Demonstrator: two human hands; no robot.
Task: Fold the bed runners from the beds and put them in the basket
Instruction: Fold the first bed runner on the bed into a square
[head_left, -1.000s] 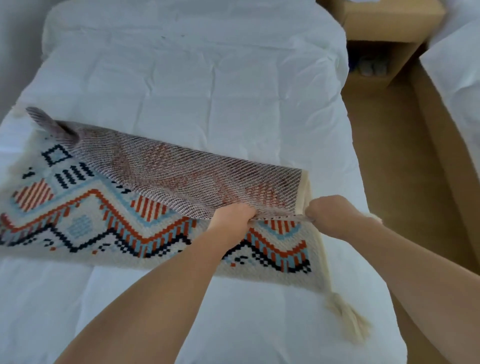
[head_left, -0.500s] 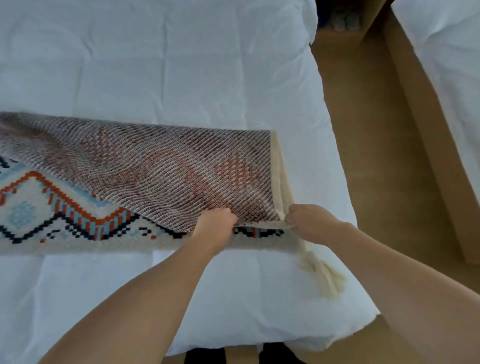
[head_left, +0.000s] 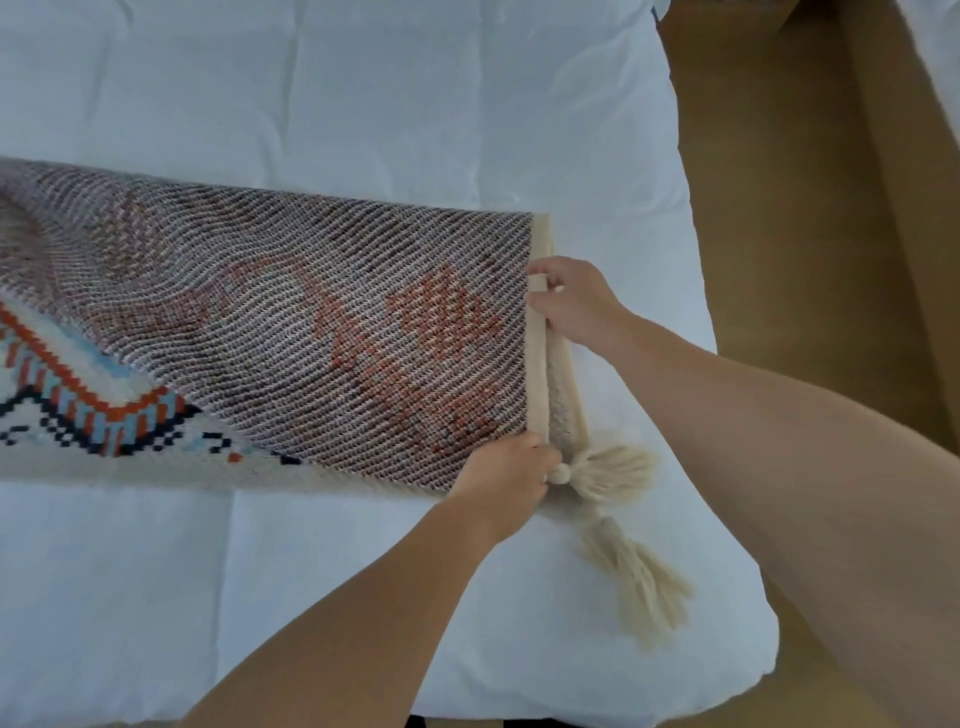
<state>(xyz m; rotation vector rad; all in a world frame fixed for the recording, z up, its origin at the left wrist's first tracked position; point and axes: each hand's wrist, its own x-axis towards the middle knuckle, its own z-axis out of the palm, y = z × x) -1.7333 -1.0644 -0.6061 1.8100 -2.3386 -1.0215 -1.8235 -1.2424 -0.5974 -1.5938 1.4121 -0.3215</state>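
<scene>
A woven bed runner (head_left: 291, 332) lies across the white bed (head_left: 363, 104), folded lengthwise so its grey-brown underside faces up. Its patterned face in orange, blue and black shows at the lower left. My left hand (head_left: 506, 475) pinches the near right corner, next to the cream tassels (head_left: 618, 525). My right hand (head_left: 569, 301) grips the cream end edge further back, holding the two layers together. No basket is in view.
The bed's right edge drops to a tan floor (head_left: 779, 208). A wooden frame (head_left: 914, 182) of a second bed runs along the far right, with its white bedding at the top right corner.
The far edge of the runner has been brought over to the near edge. My left hand moved right to the corner and my right hand moved back along the end edge.
</scene>
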